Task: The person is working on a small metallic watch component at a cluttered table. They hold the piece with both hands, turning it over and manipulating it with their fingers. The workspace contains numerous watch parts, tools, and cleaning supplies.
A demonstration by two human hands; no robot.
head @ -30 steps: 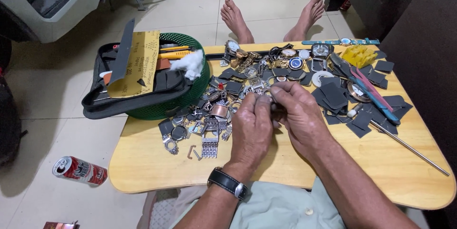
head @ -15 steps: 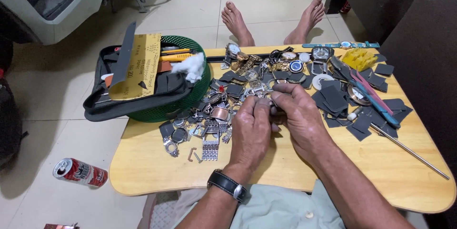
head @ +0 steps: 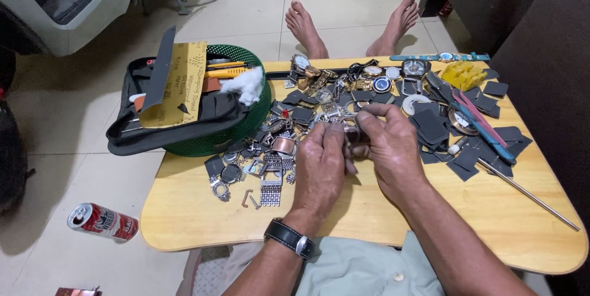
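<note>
Both hands pinched shut on a small metal watch part (head: 351, 131) mid-table (head: 369, 222): left hand (head: 319, 170), right hand (head: 388, 145).

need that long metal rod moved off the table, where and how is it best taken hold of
Grip the thin metal rod near its lower right end, by the table's corner, coming from above and pinching across its width. It lies flat on bare wood there, while its upper left end sits among dark square pieces and a blue tool, so fingers have less room.
</note>
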